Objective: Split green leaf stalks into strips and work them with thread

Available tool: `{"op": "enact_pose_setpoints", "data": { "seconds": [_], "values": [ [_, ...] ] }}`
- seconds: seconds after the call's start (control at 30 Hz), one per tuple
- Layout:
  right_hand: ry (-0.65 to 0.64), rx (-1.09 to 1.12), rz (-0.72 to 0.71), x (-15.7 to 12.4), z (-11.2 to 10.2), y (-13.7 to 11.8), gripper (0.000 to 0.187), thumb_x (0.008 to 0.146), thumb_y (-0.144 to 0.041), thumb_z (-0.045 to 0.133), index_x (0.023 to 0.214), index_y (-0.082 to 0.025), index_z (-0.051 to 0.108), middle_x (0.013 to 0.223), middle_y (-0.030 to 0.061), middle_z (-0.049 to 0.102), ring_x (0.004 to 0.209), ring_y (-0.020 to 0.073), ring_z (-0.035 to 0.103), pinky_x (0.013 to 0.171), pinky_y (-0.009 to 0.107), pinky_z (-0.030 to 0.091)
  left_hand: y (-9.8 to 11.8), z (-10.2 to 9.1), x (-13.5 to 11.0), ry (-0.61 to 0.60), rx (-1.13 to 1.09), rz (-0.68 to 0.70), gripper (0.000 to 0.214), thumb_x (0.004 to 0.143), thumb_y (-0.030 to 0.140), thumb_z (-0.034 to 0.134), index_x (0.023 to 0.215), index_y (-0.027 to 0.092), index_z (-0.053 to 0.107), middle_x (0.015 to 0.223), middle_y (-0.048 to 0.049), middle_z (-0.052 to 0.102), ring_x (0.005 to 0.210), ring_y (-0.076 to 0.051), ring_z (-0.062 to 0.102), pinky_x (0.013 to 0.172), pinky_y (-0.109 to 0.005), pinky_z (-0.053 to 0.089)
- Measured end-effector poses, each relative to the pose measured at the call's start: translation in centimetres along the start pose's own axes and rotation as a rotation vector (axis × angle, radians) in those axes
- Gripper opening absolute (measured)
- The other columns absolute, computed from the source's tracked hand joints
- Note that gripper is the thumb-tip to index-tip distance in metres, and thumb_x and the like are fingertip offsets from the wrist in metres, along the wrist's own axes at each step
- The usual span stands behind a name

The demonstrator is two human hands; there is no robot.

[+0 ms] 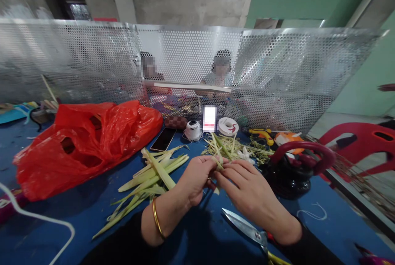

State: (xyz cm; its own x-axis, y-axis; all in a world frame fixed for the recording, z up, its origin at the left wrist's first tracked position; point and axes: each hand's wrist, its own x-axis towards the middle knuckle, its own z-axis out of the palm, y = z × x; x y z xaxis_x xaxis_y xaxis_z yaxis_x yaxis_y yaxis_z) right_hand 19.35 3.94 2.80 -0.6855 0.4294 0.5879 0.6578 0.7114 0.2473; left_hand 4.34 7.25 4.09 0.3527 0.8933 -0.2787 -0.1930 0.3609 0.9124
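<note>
Over the middle of the blue table, my left hand [197,174] pinches a pale green leaf strip [219,162], which looks bent or looped between the fingers. My right hand [247,189] meets it from the other side, its fingertips closed on the same strip. The palms hide part of what is held. Left of my hands lies a loose pile of long pale green leaf strips [151,176]. Scissors [245,224] with bare metal blades lie under my right forearm, their handles partly covered. Just beyond my fingers spreads a heap of thin cut pieces [228,145].
A red plastic bag [92,145] fills the left side. Farther back are a phone [164,138], white thread [193,131] and a white spool [228,126]. A dark kettle [288,176] stands at right. Behind a perforated metal screen [191,57] sit two people.
</note>
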Motion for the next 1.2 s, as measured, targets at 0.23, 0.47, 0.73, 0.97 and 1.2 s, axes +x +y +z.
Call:
{"op": "enact_pose_setpoints", "data": {
  "seconds": [0.23,0.47,0.73,0.97,1.2],
  "values": [
    [-0.076,-0.146,-0.017,-0.1,0.4,-0.3,0.023,0.091,-0.008,0.043,0.099,-0.009,0.065,0.087,0.0109,0.066,0.087,0.0241,0.06,0.093,0.043,0.043,-0.3,0.1,0.1,-0.001,0.017,-0.008,0.025,0.073,0.027,0.058,0.089,0.015,0.072,0.056,0.0022,0.051,0.047,-0.008,0.042,0.038,-0.016,0.03],
    [0.236,0.126,0.04,0.0,0.4,-0.7,0.016,0.091,-0.01,0.047,0.087,-0.015,0.062,0.076,0.0054,0.066,0.073,0.0173,0.061,0.081,0.036,0.048,-0.1,-0.1,-0.3,-0.085,0.124,0.041,0.031,0.074,0.041,0.062,0.084,0.014,0.074,0.06,0.0009,0.053,0.049,-0.008,0.041,0.037,-0.017,0.027],
    [0.386,0.389,0.315,-0.5,1.2,-1.4,0.02,0.085,-0.006,0.052,0.097,-0.02,0.059,0.093,0.0088,0.062,0.089,0.0197,0.061,0.079,0.034,0.053,-0.3,0.1,-0.1,-0.092,0.025,0.194,0.028,0.073,0.04,0.067,0.078,0.013,0.075,0.063,-0.0013,0.062,0.057,-0.009,0.05,0.061,-0.02,0.041],
    [0.256,0.561,0.516,-0.5,1.2,-2.3,0.017,0.088,-0.007,0.045,0.094,-0.021,0.053,0.093,0.0061,0.065,0.084,0.0172,0.061,0.075,0.03,0.048,-1.0,0.3,0.1,-0.033,-0.051,0.129,0.029,0.074,0.038,0.066,0.085,0.012,0.074,0.067,-0.0039,0.067,0.057,-0.01,0.057,0.056,-0.02,0.042],
    [0.277,0.391,0.49,0.0,0.2,-1.7,0.014,0.085,-0.008,0.05,0.084,-0.021,0.055,0.087,0.0028,0.067,0.087,0.019,0.061,0.079,0.035,0.039,-1.0,0.5,0.0,-0.047,-0.083,0.123,0.027,0.075,0.037,0.065,0.082,0.013,0.074,0.063,-0.0029,0.065,0.054,-0.009,0.055,0.051,-0.018,0.04]
  ]
}}
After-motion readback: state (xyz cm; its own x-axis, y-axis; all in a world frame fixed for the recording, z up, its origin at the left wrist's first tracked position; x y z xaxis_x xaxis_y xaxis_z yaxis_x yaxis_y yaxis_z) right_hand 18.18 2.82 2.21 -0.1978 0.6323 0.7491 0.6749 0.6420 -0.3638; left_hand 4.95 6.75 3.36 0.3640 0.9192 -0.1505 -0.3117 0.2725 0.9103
